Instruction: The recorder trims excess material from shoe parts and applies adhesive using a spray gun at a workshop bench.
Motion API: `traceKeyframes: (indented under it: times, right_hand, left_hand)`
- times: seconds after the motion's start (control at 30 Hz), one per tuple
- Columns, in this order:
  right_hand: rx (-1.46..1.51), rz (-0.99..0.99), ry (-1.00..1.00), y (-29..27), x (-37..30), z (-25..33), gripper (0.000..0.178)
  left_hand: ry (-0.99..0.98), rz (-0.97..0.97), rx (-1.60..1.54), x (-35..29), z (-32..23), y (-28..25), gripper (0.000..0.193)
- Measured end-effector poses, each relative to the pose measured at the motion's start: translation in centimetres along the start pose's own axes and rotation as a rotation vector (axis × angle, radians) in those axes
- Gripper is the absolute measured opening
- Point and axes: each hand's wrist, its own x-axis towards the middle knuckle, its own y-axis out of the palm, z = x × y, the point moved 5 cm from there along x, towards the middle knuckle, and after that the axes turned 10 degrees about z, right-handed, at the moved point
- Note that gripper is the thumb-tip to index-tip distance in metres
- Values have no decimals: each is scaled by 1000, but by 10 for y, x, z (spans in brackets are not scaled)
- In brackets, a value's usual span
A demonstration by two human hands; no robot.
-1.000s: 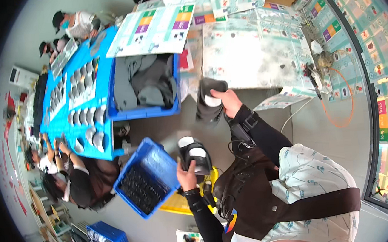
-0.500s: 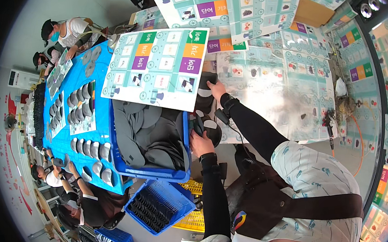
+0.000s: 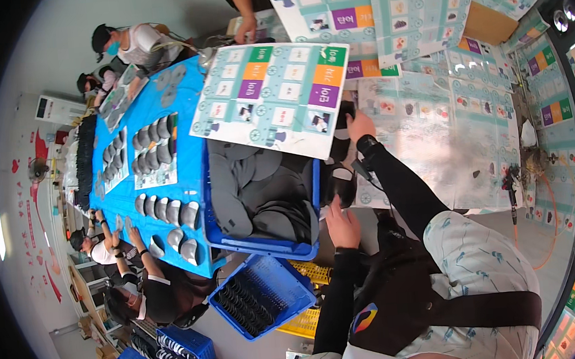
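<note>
My right hand [image 3: 361, 126] is closed on the edge of a black curved pad [image 3: 345, 118], partly hidden behind the printed board. Nearer to me lies another black rounded pad [image 3: 339, 186] with a pale patch at its upper end. My left hand [image 3: 344, 227] is at that pad's near edge, fingers stretched toward it and somewhat apart. No thing shows in its grasp. Left of both hands stands a blue crate [image 3: 264, 246] heaped with dark grey flat pads [image 3: 253, 182].
A printed board [image 3: 270, 99] rests over the crate's far part. On the blue-covered table [image 3: 187, 92] sit rows of curved pads [image 3: 167, 209]. A lower blue crate [image 3: 281, 300] holds more. Co-workers sit along the left; another person's hand [image 3: 245, 29] shows at the top.
The scene has shifted right in the picture. My left hand has come away from the dark piece it gripped beside the crate. Another person's arm has appeared at the top.
</note>
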Motion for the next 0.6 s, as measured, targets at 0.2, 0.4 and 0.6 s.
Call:
traceKeyframes:
  times: [0.2, 0.4, 0.6]
  right_hand:
    - [-442, -80, -88, -8, 5, 13, 49]
    - [276, 409, -17, -2, -10, 57, 45]
    - [632, 649, 121, 44, -27, 56, 28]
  left_hand:
    - [-28, 113, -430, -54, 4, -67, 28]
    - [-170, 40, -534, -132, 80, -131, 29]
    - [-371, -252, -690, -220, 139, -174, 29]
